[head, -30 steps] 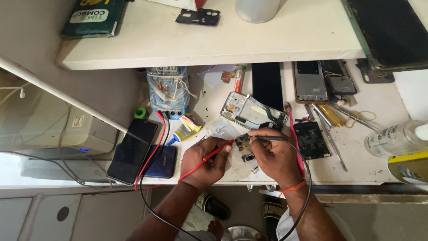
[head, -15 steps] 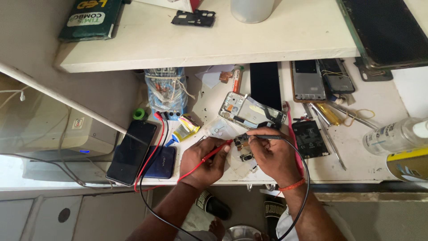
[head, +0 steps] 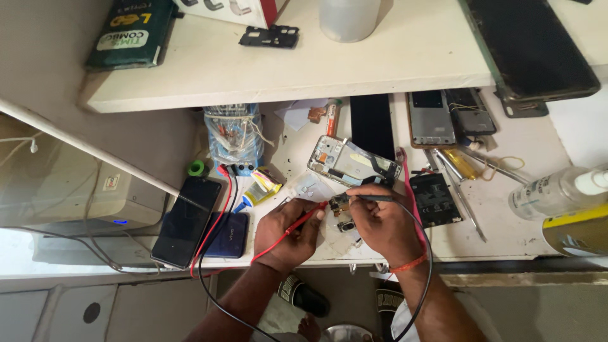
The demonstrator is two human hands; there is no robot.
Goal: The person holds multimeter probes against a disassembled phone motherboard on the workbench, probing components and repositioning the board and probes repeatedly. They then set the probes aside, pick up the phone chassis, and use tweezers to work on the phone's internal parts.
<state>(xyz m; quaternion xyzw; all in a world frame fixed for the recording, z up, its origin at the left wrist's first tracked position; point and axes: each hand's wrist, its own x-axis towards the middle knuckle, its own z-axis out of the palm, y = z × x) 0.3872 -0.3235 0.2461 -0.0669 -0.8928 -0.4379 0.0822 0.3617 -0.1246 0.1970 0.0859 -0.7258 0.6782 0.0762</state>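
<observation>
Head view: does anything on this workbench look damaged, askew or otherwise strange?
Yes. An opened phone frame lies askew above the hands, its insides bare. The left hand holds a red probe and the right hand a black probe on a small circuit board.

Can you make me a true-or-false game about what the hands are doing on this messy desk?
1. The left hand holds a red probe. True.
2. The right hand holds a yellow screwdriver. False: it holds a black probe; the yellow-handled screwdriver lies on the desk.
3. Both probe tips meet at a small circuit part between the hands. True.
4. The opened phone frame lies on the upper shelf. False: it lies on the desk, just beyond the hands.
5. A dark phone lies left of the left hand. True.
</observation>
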